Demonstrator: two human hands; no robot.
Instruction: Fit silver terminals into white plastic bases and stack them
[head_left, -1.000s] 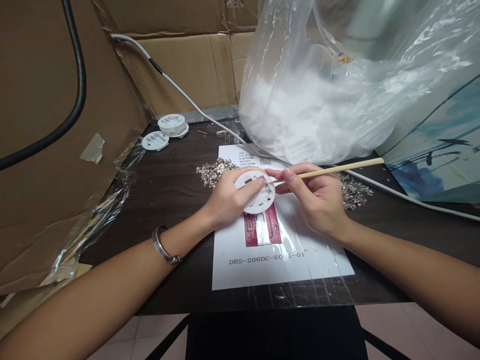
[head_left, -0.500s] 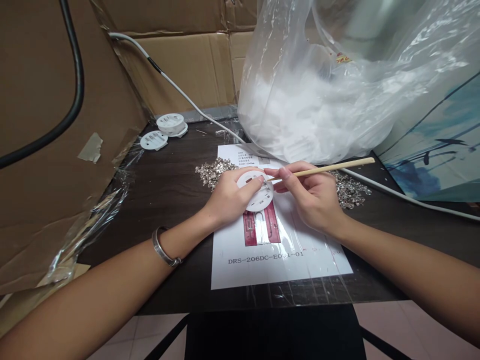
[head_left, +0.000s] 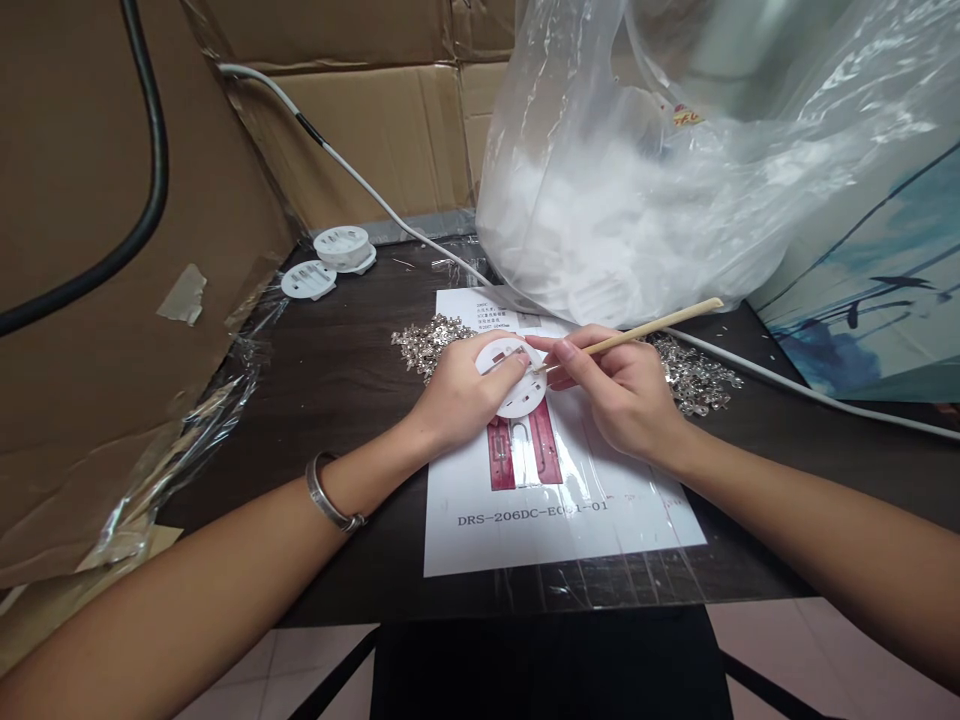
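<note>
My left hand (head_left: 463, 392) is closed on a round white plastic disc (head_left: 517, 402) with slots in it, the thumb pressed on its face. A thin wooden stick (head_left: 652, 325), like a chopstick, is pinched in my right hand (head_left: 622, 385). The stick's narrow tip touches the disc's face near its right side, close to my left thumb. Small metal parts seem to sit in the disc, partly hidden by the thumb. Beneath both hands lies a printed paper sheet (head_left: 495, 545) with a red picture and the text DRS-206DC-E021-01.
Piles of small metal pieces lie left (head_left: 424, 345) and right (head_left: 701, 380) of my hands. More white discs (head_left: 341, 245) rest at the back left. A large clear plastic bag (head_left: 592, 240) of white parts stands behind. A white cable (head_left: 360, 180) crosses the dark table (head_left: 315, 380).
The stick's angle has become steeper, its blunt end moving left and up, while its tip has shifted slightly right and down on the disc. My left hand keeps its hold.
</note>
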